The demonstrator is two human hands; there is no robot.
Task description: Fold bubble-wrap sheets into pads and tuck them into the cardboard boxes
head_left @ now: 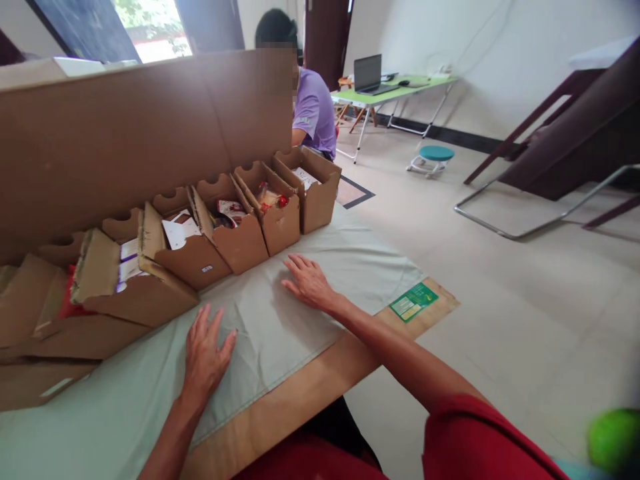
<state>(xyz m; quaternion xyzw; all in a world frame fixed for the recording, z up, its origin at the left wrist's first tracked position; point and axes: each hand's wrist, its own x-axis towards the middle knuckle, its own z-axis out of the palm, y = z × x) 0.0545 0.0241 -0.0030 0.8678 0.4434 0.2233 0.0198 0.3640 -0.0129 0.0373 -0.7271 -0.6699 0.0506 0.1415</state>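
Note:
Over the pale green cloth (250,327) on the table, both hands are spread with nothing in them. My left hand (206,350) is near the front of the cardboard boxes, its fingers apart. Farther right, my right hand (309,283) hovers at or just touches the cloth; I cannot tell which. Beyond it stands a cardboard box (283,230) with a red item and clear wrapping inside. Left of that, another box (243,247) holds a dark and white packet (231,212). White cards (181,230) show in the box beside it.
A tall cardboard panel (150,127) rises behind the row of several boxes. Past it sits a person in a purple shirt (317,110). A green table (370,98) with a laptop (370,73), a teal stool (437,154) and a metal-legged frame (520,235) stand to the right.

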